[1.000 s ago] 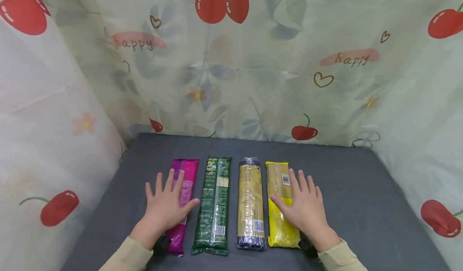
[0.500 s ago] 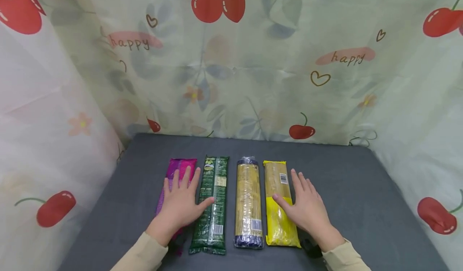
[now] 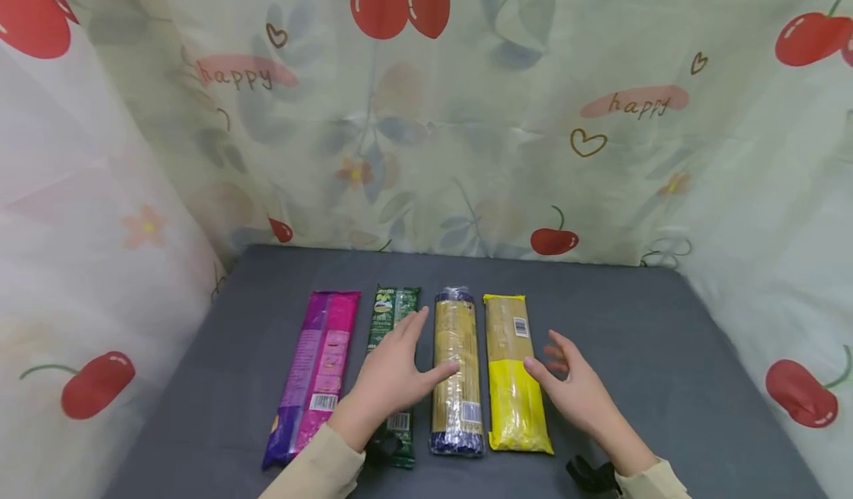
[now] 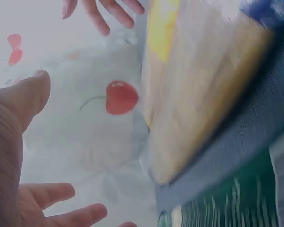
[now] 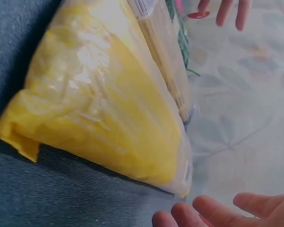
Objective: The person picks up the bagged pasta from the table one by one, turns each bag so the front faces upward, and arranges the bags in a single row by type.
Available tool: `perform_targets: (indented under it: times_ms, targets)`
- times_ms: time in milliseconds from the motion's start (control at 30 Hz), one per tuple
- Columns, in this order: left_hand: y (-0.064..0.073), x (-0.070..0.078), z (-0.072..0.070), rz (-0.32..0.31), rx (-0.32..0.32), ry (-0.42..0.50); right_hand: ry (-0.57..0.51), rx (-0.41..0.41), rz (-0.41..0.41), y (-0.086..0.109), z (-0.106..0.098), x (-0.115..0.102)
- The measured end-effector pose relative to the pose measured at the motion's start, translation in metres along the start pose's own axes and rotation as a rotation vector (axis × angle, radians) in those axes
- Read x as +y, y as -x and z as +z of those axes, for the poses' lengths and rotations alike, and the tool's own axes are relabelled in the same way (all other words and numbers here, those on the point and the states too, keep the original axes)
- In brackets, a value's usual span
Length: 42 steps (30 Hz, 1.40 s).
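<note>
Packets of spaghetti lie side by side on a dark grey table. From left to right in the head view they are a purple-pink packet, a green packet, a clear packet with blue ends and a yellow packet. My left hand hovers over the green packet, covering its middle, fingers extended and thumb pointing across the clear one. Beside the yellow packet's right edge is my right hand, thumb near that edge and fingers loosely bent. Its wrist view shows the yellow packet apart from the fingers. Neither hand holds anything.
Dark grey cloth covers the table. Pale curtains printed with cherries hang behind it and at both sides. A black wrist strap shows on the right wrist.
My left hand has moved right from the purple-pink packet to above the green one, uncovering the purple-pink packet. The right hand has shifted slightly right, off the yellow packet, and its fingers have bent.
</note>
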<state>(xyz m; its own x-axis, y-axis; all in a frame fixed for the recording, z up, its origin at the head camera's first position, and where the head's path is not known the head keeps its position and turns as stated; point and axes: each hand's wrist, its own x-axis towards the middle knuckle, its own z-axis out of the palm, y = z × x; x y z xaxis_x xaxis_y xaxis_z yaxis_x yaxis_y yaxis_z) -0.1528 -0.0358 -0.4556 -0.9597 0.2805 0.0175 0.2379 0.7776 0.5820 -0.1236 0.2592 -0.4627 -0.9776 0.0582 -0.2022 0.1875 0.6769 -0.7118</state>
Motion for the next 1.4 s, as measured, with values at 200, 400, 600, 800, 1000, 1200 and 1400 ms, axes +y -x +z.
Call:
perform_targets:
  times_ms: [200, 400, 600, 800, 1000, 1200, 1400]
  targets:
    - [-0.010, 0.015, 0.014, 0.028, -0.025, 0.109, -0.046, 0.001, 0.013, 0.003, 0.002, 0.007]
    - [-0.021, 0.026, 0.027, 0.020, -0.041, 0.244, -0.083, 0.000, 0.026, 0.007, 0.004, 0.011]
    - [-0.029, 0.034, 0.038, -0.009, -0.046, 0.361, -0.132, -0.013, 0.038, 0.010, 0.006, 0.016]
    - [-0.032, 0.041, 0.047, -0.044, -0.076, 0.382, -0.159, -0.011, 0.055, 0.014, 0.009, 0.021]
    - [-0.035, 0.048, 0.055, -0.021, -0.073, 0.383, -0.167, -0.004, 0.087, 0.017, 0.013, 0.022]
    - [-0.042, 0.058, 0.064, -0.015, -0.097, 0.384, -0.163, -0.011, 0.090, 0.016, 0.014, 0.024]
    - [-0.059, 0.069, 0.072, -0.049, -0.111, 0.364, -0.165, -0.020, 0.086, 0.015, 0.014, 0.025]
